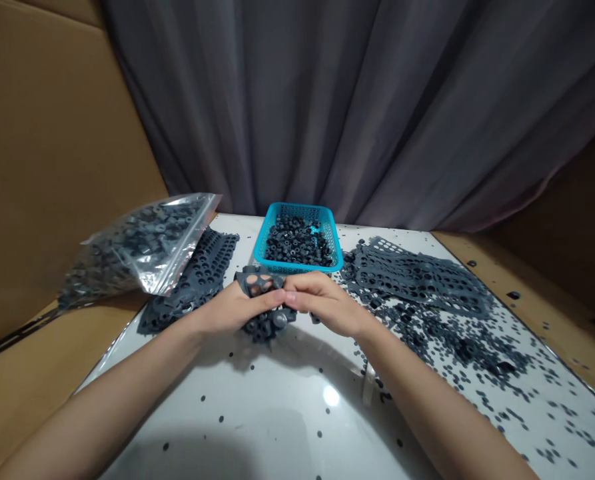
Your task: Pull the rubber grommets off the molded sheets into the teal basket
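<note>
Both hands meet just in front of a blue basket point(264, 237) filled with small dark rubber rings. My left hand point(240, 308) is closed around a dark rubber sheet point(257, 283) with punched holes, part of which hangs below the fingers. My right hand point(322, 303) pinches the same sheet from the right, fingertips touching those of the left hand.
A clear zip bag point(137, 247) of dark rings lies at the left, over a stack of holed sheets point(197, 277). A heap of emptied sheets point(417, 280) and scattered rubber bits point(502, 393) cover the white table's point(277, 427) right side. Cardboard walls and a grey curtain point(357, 100) surround it.
</note>
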`<state>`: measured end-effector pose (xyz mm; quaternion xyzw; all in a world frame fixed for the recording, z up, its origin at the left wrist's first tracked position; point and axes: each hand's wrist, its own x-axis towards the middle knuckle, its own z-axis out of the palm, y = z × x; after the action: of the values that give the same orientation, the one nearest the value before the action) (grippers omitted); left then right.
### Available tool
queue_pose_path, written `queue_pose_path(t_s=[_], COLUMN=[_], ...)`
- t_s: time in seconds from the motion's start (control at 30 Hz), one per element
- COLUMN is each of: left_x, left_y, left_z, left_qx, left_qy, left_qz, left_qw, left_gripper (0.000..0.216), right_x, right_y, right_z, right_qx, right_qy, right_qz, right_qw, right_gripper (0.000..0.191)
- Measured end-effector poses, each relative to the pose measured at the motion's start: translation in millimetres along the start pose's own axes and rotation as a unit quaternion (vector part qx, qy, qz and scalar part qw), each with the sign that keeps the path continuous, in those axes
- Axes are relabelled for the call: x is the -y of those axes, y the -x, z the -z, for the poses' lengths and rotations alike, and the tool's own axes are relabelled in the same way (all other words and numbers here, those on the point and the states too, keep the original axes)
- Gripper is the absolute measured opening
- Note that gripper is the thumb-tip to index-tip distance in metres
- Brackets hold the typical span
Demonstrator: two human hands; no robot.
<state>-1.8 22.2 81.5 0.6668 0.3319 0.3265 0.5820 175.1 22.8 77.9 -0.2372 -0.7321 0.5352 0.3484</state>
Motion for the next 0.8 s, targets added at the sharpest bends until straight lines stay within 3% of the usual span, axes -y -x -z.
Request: queue_pose_path(t_s=[0.13,0.23,0.3,0.37,0.47,0.53,0.67,0.8], left_x=[7,7,7,8,9,10,15,25], left_y=[-2,-3,-4,-5,-5,-4,-2,-3], left_z=[-6,-5,-4,-4,-7,-9,-8,-6], left_qx=[-0.105,-0.174,-0.18,-0.153,-0.115,-0.103,-0.093,-0.104], left_qy=[0.186,0.248,0.248,0.242,0.245,0.244,0.192,0.136], left_qz=[0.002,0.015,0.021,0.034,0.052,0.056,0.035,0.014], left_qw=[0.977,0.953,0.952,0.958,0.961,0.963,0.976,0.985], left_gripper=[0.035,0.042,0.042,0.042,0.04,0.04,0.035,0.023], right_x=[-6,-3,-6,-17,-45,-63,-71,-48], right_y=[-7,-5,-1,3,7,9,12,10], right_z=[-3,19,40,59,78,83,81,72], right_qx=[-0.131,-0.217,-0.261,-0.29,-0.312,-0.299,-0.264,-0.244], right_qy=[-0.231,-0.265,-0.156,0.034,0.302,0.417,0.493,0.492], right_qz=[0.023,0.088,0.099,0.07,-0.021,-0.076,-0.135,-0.082], right_qw=[0.964,0.936,0.947,0.954,0.901,0.855,0.818,0.831], right_gripper=[0.04,0.042,0.037,0.03,0.019,0.017,0.038,0.033])
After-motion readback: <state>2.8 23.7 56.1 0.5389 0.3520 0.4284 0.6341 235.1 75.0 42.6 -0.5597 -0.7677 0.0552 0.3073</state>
